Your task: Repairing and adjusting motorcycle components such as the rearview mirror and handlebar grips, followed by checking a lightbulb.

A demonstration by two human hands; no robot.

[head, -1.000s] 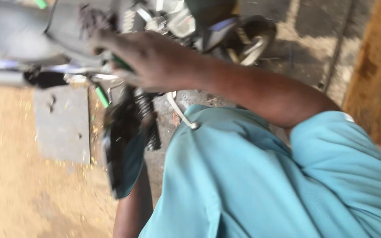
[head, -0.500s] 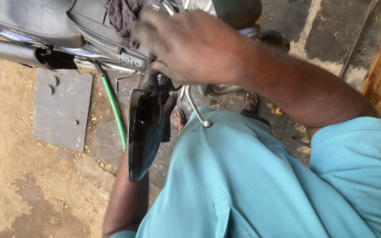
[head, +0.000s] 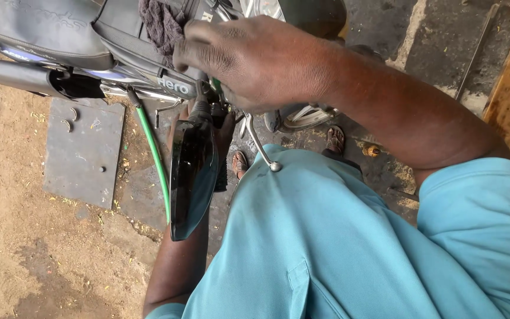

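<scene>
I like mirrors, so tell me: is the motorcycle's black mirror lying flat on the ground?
No, the black mirror hangs from the handlebar area, under the right hand, well above the sandy ground.

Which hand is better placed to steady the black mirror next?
Left, probably: the left hand reaches up right behind the black mirror, while the right hand is busy gripping the motorcycle above it.

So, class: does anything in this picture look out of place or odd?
Yes: a dark rag lies draped over the motorcycle seat, and small metal bits lie loose on the grey slab. Right hand grips the handlebar.
</scene>
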